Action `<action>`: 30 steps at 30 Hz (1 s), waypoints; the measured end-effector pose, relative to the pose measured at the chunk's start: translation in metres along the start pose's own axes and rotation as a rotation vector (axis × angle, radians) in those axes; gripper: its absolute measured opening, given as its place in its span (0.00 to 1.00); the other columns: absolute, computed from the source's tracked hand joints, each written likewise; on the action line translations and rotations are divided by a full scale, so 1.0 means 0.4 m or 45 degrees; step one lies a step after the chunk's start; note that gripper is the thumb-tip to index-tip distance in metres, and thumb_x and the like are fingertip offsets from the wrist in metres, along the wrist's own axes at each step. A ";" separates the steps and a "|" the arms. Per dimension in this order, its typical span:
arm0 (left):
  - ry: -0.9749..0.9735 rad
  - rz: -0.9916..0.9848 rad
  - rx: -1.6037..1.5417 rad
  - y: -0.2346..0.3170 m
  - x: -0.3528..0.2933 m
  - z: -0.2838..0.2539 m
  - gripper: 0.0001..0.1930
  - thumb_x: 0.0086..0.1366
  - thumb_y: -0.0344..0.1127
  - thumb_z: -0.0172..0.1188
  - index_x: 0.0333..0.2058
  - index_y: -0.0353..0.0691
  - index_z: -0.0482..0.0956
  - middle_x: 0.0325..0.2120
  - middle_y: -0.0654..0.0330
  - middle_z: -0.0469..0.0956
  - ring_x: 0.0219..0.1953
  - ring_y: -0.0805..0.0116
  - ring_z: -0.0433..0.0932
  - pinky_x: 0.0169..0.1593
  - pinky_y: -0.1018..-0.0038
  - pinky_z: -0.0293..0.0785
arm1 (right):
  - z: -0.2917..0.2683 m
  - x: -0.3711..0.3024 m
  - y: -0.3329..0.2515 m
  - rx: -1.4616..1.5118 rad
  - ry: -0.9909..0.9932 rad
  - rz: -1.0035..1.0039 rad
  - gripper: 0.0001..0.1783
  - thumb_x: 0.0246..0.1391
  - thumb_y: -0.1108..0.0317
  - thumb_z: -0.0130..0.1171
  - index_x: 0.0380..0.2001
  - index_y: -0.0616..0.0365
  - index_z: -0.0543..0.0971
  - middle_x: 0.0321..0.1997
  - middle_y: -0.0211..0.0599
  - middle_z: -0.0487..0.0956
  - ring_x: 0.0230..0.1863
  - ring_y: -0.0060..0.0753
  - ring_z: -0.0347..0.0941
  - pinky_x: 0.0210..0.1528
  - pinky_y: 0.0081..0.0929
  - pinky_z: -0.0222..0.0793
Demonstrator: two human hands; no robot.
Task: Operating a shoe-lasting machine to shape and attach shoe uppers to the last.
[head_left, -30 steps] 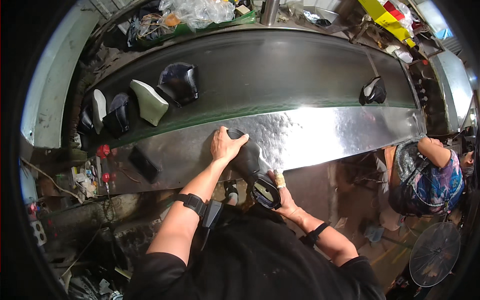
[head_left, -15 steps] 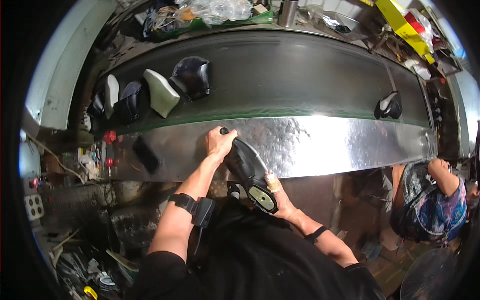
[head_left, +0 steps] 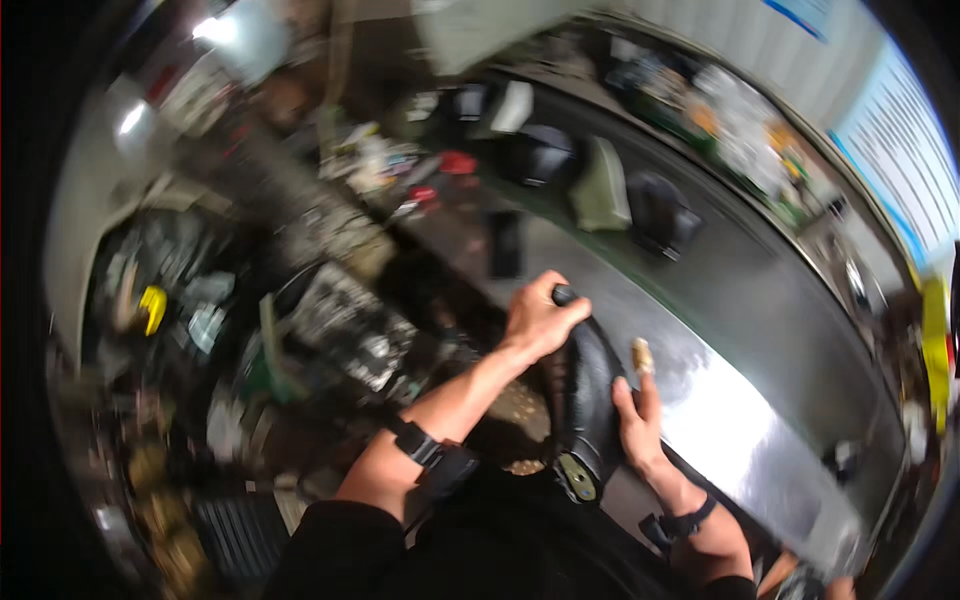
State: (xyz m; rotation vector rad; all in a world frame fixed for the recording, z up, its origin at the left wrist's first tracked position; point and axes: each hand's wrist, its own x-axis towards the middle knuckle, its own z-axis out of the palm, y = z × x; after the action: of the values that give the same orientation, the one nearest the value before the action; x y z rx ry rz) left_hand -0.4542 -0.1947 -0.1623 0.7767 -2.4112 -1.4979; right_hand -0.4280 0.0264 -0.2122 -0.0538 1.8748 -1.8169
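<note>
My left hand is closed around the far end of a black leather shoe on a last. A dark rounded tip pokes out between its thumb and fingers. The last's pale yellow-green end plate, with a hole in it, points back toward my body. Along the shoe's right side is my right hand, its thumb against or close to the leather and its fingers stretched out. One fingertip wears a tan wrapping. Motion blurs the shoe's details.
A metal ledge runs past my hands, with a dark flat phone-like object on it. Beyond, a dark belt carries black shoe pieces and a pale green form. Clutter and a bin stand at left.
My view has swung left, so the bench now slants across it. The shoe has turned more upright in view and come nearer my body. My right hand's grip has loosened, fingers extended.
</note>
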 end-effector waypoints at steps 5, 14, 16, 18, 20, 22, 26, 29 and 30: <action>0.460 -0.076 -0.043 -0.049 -0.099 -0.304 0.19 0.55 0.46 0.66 0.33 0.34 0.77 0.24 0.53 0.78 0.30 0.66 0.75 0.37 0.67 0.71 | 0.237 -0.017 -0.078 -0.032 -0.272 -0.282 0.30 0.66 0.66 0.56 0.66 0.66 0.62 0.40 0.27 0.76 0.37 0.13 0.68 0.40 0.13 0.65; 1.234 -0.188 -0.694 -0.285 -0.316 -1.018 0.17 0.64 0.45 0.57 0.34 0.33 0.78 0.31 0.58 0.78 0.37 0.68 0.72 0.45 0.69 0.67 | 0.930 -0.135 -0.171 0.127 -0.860 -0.298 0.16 0.64 0.68 0.59 0.50 0.67 0.74 0.32 0.22 0.76 0.32 0.10 0.66 0.34 0.12 0.63; 1.160 -0.418 -1.084 -0.284 -0.368 -1.159 0.19 0.69 0.49 0.52 0.38 0.37 0.79 0.32 0.60 0.79 0.36 0.68 0.75 0.45 0.69 0.70 | 1.061 -0.142 -0.153 0.075 -0.949 -0.302 0.19 0.63 0.65 0.60 0.49 0.72 0.73 0.34 0.27 0.79 0.33 0.13 0.67 0.33 0.14 0.65; 1.071 -0.384 -1.454 -0.269 -0.435 -1.263 0.20 0.70 0.51 0.51 0.38 0.38 0.79 0.32 0.61 0.79 0.34 0.68 0.78 0.41 0.68 0.74 | 1.184 -0.175 -0.146 0.161 -0.929 -0.129 0.26 0.62 0.62 0.62 0.51 0.77 0.71 0.37 0.33 0.80 0.35 0.17 0.70 0.36 0.16 0.68; 1.189 -0.261 -1.399 -0.405 -0.478 -1.344 0.19 0.70 0.51 0.52 0.38 0.40 0.79 0.34 0.63 0.80 0.34 0.69 0.79 0.40 0.69 0.75 | 1.299 -0.179 -0.091 0.166 -0.899 -0.014 0.25 0.61 0.63 0.63 0.51 0.75 0.73 0.41 0.33 0.81 0.37 0.18 0.73 0.40 0.16 0.69; 1.324 -0.077 -1.333 -0.517 -0.518 -1.364 0.18 0.70 0.51 0.53 0.39 0.42 0.78 0.34 0.64 0.80 0.36 0.70 0.78 0.42 0.69 0.74 | 1.380 -0.226 -0.122 0.352 -1.116 0.104 0.18 0.62 0.66 0.61 0.50 0.66 0.77 0.39 0.28 0.80 0.37 0.16 0.72 0.39 0.15 0.68; 1.196 -0.161 -1.644 -0.497 -0.565 -1.316 0.22 0.68 0.54 0.53 0.46 0.41 0.79 0.44 0.59 0.81 0.46 0.62 0.78 0.55 0.68 0.70 | 1.517 -0.213 -0.107 0.599 -1.061 0.283 0.11 0.60 0.75 0.60 0.45 0.59 0.80 0.37 0.28 0.81 0.33 0.19 0.76 0.35 0.19 0.73; 0.910 -0.014 -1.891 -0.525 -0.596 -1.309 0.21 0.70 0.51 0.51 0.49 0.41 0.79 0.46 0.59 0.81 0.48 0.61 0.78 0.56 0.67 0.70 | 1.589 -0.205 -0.094 0.632 -1.056 0.355 0.12 0.59 0.76 0.59 0.46 0.59 0.80 0.37 0.31 0.82 0.33 0.23 0.78 0.36 0.21 0.77; 0.903 -0.008 -1.894 -0.529 -0.587 -1.314 0.21 0.70 0.51 0.51 0.49 0.41 0.79 0.46 0.59 0.81 0.48 0.61 0.78 0.56 0.67 0.70 | 1.605 -0.196 -0.090 0.602 -1.074 0.375 0.12 0.59 0.76 0.59 0.47 0.59 0.80 0.37 0.31 0.82 0.33 0.24 0.78 0.36 0.21 0.77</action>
State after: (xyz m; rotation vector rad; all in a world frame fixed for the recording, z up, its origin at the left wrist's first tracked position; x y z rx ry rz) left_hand 0.0379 -0.5512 -0.0779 0.6658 -0.4508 -1.9407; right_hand -0.1217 -0.5381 -0.1270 -0.3043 0.8112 -1.6156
